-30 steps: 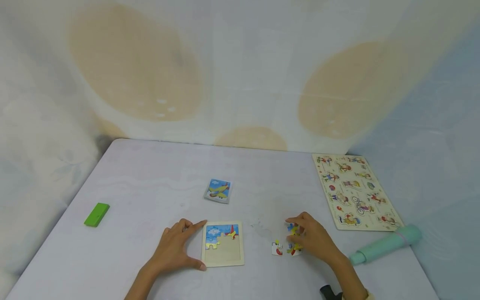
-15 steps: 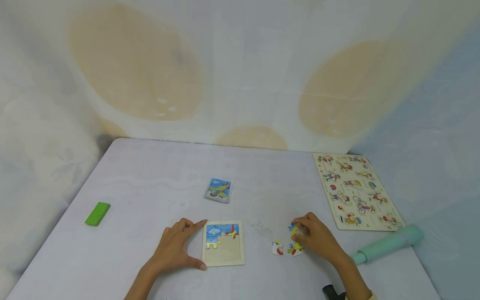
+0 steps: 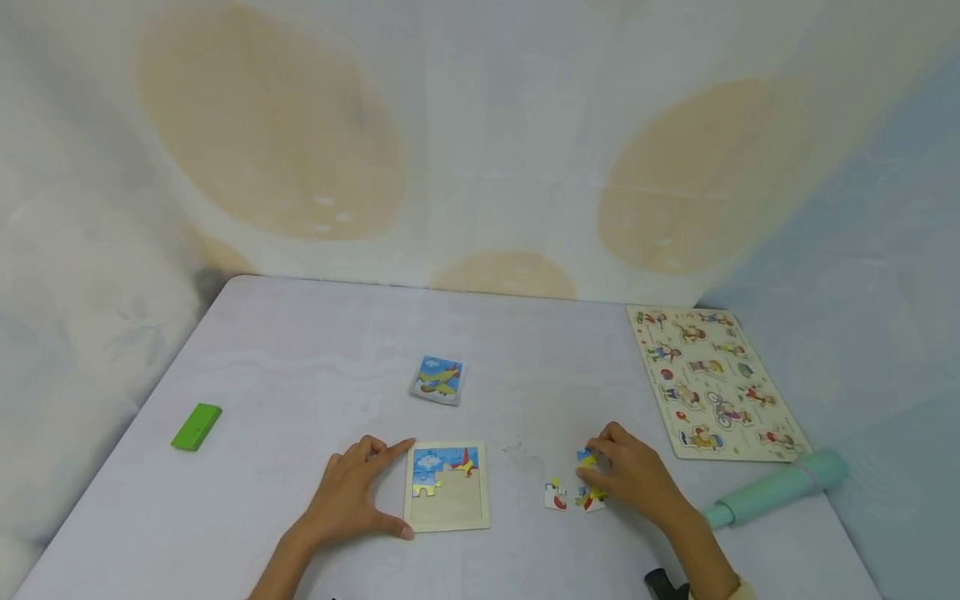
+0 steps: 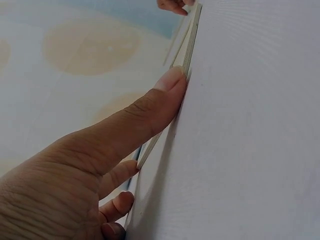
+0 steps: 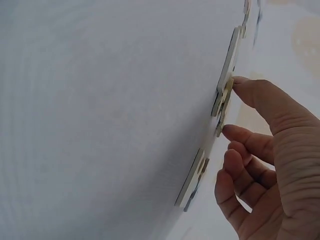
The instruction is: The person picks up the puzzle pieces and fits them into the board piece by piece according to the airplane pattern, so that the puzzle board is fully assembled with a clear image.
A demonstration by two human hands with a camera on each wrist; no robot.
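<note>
My left hand [image 3: 347,493] spans the left side of a small wooden jigsaw board [image 3: 459,510], index finger at its far corner, thumb at the near one. In the left wrist view the thumb [image 4: 167,82] presses the board's edge. Several blue and yellow pieces and a red plane part fill its upper area; bare wood shows below. To the right, my right hand [image 3: 636,473] pinches a yellow-and-blue puzzle piece [image 3: 584,456] low over the table, partly hidden by the fingers. Beside it lie a red-and-white piece [image 3: 555,497] and a red-and-yellow piece [image 3: 589,502].
A picture card of a plane [image 3: 438,380] lies behind the board. Far left is a green block [image 3: 197,427]. On the right are a large picture board [image 3: 712,383], a rolled mint-green item [image 3: 776,492] and a black object [image 3: 660,583] near the front.
My right hand has shifted slightly right, its fingers still around the pieces. The left hand and the jigsaw board have stayed in place.
</note>
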